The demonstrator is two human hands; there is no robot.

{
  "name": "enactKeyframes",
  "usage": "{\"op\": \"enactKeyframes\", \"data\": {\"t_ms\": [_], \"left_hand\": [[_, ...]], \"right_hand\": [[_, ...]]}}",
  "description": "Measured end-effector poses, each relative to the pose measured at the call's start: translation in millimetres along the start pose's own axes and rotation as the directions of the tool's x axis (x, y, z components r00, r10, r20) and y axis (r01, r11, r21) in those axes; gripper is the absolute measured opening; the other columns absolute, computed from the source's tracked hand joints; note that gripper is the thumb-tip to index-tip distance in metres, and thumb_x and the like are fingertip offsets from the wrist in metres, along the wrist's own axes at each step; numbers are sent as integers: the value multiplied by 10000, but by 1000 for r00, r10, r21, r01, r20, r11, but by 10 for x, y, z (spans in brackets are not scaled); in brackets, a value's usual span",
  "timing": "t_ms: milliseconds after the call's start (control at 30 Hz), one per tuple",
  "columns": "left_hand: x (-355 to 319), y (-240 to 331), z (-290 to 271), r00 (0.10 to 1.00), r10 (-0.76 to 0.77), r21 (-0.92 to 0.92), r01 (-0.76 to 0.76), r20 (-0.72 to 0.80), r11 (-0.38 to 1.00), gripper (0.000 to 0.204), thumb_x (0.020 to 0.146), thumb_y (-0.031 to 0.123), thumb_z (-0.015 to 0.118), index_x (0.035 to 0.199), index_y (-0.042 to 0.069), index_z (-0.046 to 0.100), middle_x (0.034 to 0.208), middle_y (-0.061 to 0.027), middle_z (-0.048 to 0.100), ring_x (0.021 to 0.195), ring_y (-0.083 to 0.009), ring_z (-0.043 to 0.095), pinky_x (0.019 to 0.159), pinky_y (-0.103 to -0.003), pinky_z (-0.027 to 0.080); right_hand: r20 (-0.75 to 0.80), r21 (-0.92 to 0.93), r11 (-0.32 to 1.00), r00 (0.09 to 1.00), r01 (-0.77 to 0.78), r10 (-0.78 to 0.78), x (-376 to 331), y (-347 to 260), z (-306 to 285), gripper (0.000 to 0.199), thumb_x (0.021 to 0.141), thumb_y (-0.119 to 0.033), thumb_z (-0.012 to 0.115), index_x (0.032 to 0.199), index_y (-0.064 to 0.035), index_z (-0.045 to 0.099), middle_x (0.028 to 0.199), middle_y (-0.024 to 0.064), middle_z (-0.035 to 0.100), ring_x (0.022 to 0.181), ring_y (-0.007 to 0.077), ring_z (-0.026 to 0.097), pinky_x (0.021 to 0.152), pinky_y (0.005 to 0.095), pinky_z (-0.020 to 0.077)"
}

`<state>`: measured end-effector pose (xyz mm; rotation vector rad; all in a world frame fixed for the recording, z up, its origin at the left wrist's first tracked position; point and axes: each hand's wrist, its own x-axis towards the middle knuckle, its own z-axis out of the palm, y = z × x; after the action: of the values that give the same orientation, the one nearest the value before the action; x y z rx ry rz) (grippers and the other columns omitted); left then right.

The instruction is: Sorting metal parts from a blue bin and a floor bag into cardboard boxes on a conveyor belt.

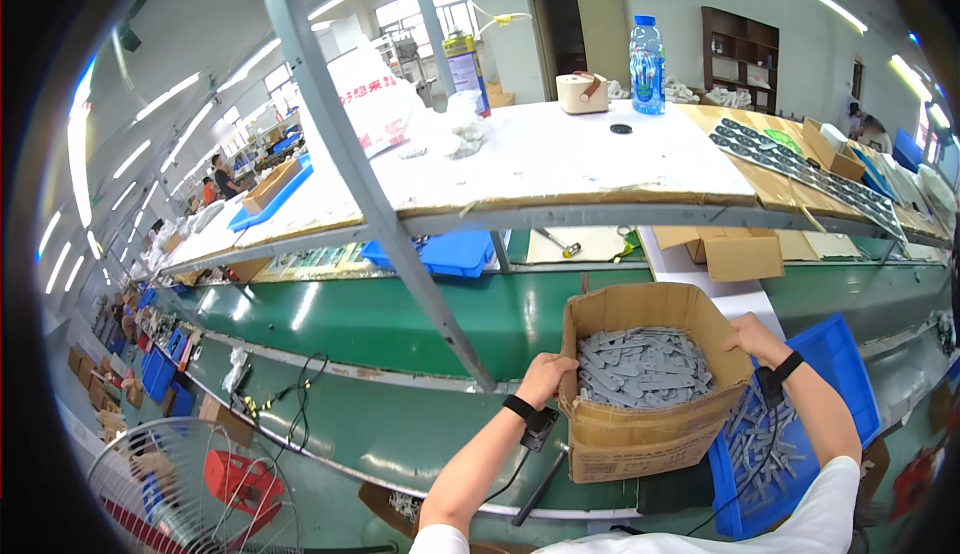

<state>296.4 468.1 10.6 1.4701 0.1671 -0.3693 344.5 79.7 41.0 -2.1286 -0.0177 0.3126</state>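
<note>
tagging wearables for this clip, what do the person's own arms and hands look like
The left hand and right hand are both ungloved. Each wrist has a black strap with a small, dark, boxy device, from which a thin black cable runs. The forearms are uncovered below white sleeves. No markings are legible.

Slanted grey metal post (352, 154) is kinda blocking the box's left; open-topped brown cardboard box (640, 444) is leaving room inside its rim.

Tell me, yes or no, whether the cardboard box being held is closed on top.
No, the cardboard box is open at the top, with grey pieces showing inside.
</note>
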Motion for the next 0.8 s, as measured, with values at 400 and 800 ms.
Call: {"op": "enactKeyframes", "data": {"t_ms": [400, 800], "left_hand": [[1814, 542, -1113, 748, 661, 924, -291, 58, 248, 182, 795, 198, 475, 804, 150, 650, 834, -123, 624, 768, -337, 578, 685, -406, 465], [2178, 180, -1491, 541, 840, 999, -19, 39, -34, 236, 811, 172, 474, 953, 28, 595, 983, -176, 590, 919, -346, 540, 824, -444, 411]], "right_hand": [[-212, -299, 823, 807, 483, -551, 2157, -257, 633, 237, 734, -159, 540, 890, 13, 588, 851, 159, 608, 815, 270, 565, 733, 355, 430], [-310, -133, 768, 710, 626, -632, 2358, -699, 1286, 345, 803, -279, 516, 985, 11, 559, 961, 178, 590, 940, 293, 535, 830, 374, 396]]}}
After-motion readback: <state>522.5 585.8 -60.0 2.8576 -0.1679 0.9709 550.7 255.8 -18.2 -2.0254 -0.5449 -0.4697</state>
